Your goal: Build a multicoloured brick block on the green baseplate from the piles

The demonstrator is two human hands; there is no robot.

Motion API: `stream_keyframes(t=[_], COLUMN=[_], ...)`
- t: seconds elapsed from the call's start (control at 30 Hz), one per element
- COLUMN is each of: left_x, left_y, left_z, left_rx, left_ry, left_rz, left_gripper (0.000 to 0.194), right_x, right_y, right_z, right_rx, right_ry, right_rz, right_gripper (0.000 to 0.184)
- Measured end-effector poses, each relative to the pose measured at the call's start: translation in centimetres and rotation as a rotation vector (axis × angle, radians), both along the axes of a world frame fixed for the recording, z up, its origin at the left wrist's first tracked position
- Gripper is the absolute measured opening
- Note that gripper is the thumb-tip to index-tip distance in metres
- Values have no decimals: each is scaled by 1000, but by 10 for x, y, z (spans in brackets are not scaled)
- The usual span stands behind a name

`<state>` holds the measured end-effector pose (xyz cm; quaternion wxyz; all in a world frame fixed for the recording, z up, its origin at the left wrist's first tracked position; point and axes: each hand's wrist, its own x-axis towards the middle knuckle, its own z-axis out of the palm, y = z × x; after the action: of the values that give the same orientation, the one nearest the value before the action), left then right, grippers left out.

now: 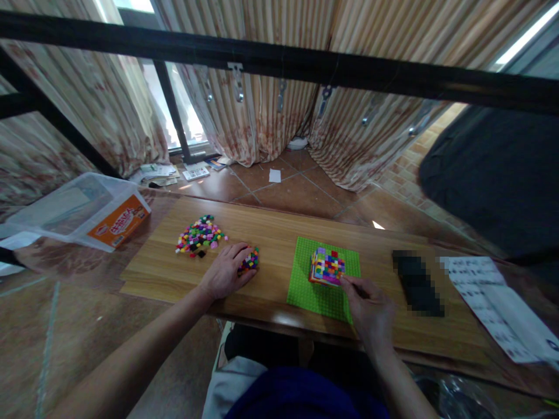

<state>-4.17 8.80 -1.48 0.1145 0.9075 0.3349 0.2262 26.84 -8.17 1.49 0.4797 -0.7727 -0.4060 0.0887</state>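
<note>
My left hand (227,271) lies on the table with thumb and fingers apart, curved around a small heap of coloured toy bricks (248,262). A larger loose pile of bricks (201,235) spreads just beyond it to the left. On a green studded baseplate (301,285) stands a multicoloured block built of bricks (325,265). My right hand (369,305) has its fingertips pinched together at the block's near right corner. Whatever sits between those fingertips is too small or hidden to make out.
A clear plastic tub with an orange label (120,224) stands at the left. To the right lie a pixelated dark object (417,283) and a printed paper sheet (493,308). A black metal bar with hanging clips (279,58) crosses above the table, before striped curtains.
</note>
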Motion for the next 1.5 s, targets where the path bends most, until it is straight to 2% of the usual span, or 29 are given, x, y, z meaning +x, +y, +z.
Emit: stream_keyframes(t=[0.27,0.63,1.1,1.23,1.3,1.4,1.5], left_x=[0,1,1,1,0,0,-1], left_y=[1,-1,-2,-2,-1,-1,-1], left_z=[-1,1,1,0,0,-1,-1], left_rx=[5,-2,8,10,8,10,8], left_ry=[5,-13,12,23,25,24,17], left_rz=[-2,-4,14,30,25,19,16], left_gripper=[46,48,47,47,48,49,49], right_x=[1,4,7,13,19,26,27], right_y=[-1,5,4,-9,-17,-22,-20], right_z=[-3,12,-5,-21,-34,-56,-71], right_rx=[1,-26,-21,38,-15,-135,-191], right_ry=[110,-49,166,99,-29,-305,-485], right_rz=[-25,51,29,-37,-40,32,131], right_gripper=[39,40,45,51,58,60,55])
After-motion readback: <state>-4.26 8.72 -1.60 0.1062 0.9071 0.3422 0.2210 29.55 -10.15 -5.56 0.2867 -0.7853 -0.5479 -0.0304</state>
